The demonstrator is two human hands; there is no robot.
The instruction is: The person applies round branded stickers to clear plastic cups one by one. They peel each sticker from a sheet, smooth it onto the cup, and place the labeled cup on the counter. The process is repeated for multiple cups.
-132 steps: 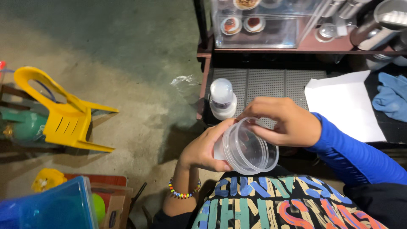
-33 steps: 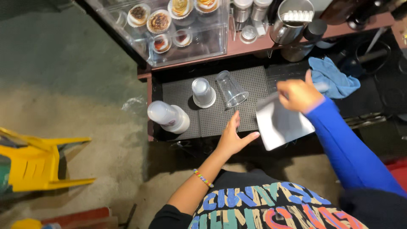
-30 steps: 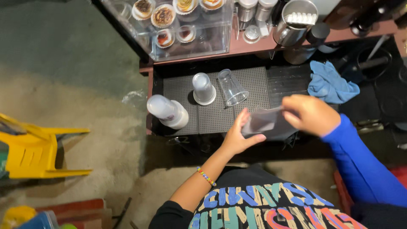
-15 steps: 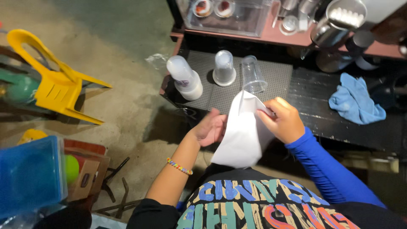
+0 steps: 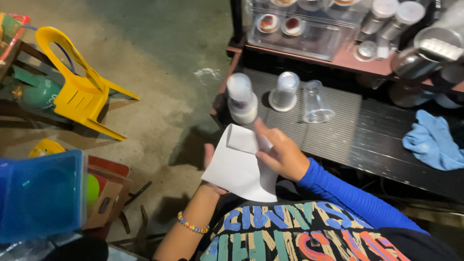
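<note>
1. The right hand (image 5: 282, 157) has its thumb and fingers pinched together on the folded upper corner of a white sheet of paper (image 5: 239, 169), held in the air in front of the person's chest, just short of the counter edge.
2. The left hand (image 5: 209, 159) sits behind the sheet, only fingertips showing past its edge; I cannot tell whether those fingers grip it or merely back it.
3. With just one sure pinch, the limp sheet could twist or crease off-line, or slip towards the dusty floor.
4. Beyond the paper, upturned clear plastic cups (image 5: 315, 102) and a white-capped bottle (image 5: 241, 98) stand on the ribbed mat (image 5: 333, 130); a swinging elbow or paper edge could topple these light pieces.
</note>
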